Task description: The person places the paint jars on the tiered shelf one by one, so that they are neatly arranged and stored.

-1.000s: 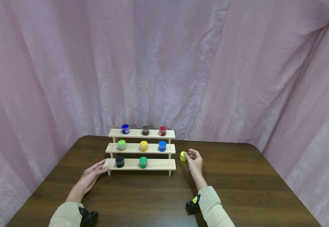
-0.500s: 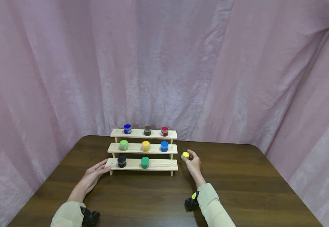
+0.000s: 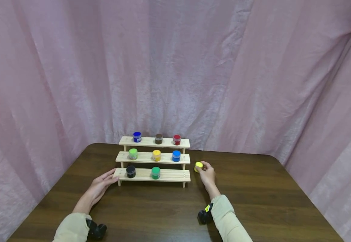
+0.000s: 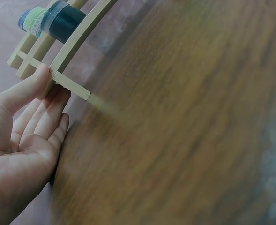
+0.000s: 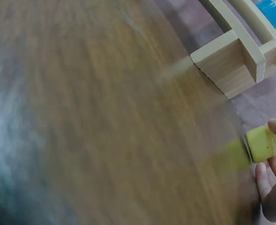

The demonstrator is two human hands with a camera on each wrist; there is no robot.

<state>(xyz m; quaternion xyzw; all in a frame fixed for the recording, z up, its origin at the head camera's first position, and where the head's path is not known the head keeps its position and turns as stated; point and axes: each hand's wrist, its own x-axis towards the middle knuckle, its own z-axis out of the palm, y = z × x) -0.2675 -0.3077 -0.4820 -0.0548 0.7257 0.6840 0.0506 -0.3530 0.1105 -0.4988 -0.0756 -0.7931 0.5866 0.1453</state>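
A three-tier wooden display shelf (image 3: 169, 174) stands on the table, with small paint jars on its steps. At the left end of its lowest step, my left hand (image 3: 100, 187) grips the plank, thumb on top and fingers below in the left wrist view. A black jar (image 3: 131, 171) and a green jar (image 3: 155, 172) are on that step. Right of the shelf, my right hand (image 3: 207, 174) pinches a yellow paint jar (image 5: 263, 143) between thumb and fingers. This jar is at the table surface; whether it touches the wood I cannot tell.
Light green (image 3: 133, 154), orange-yellow (image 3: 156, 155) and blue (image 3: 176, 156) jars stand on the middle step. Dark blue (image 3: 137, 136), brown (image 3: 158, 138) and red (image 3: 176, 139) jars are on top. A pink curtain (image 3: 193, 74) hangs behind the brown table (image 3: 254, 188).
The fingers of my right hand have closed in on the yellow paint jar, which stays right of the shelf. My left hand keeps its hold; the head view has shifted slightly.
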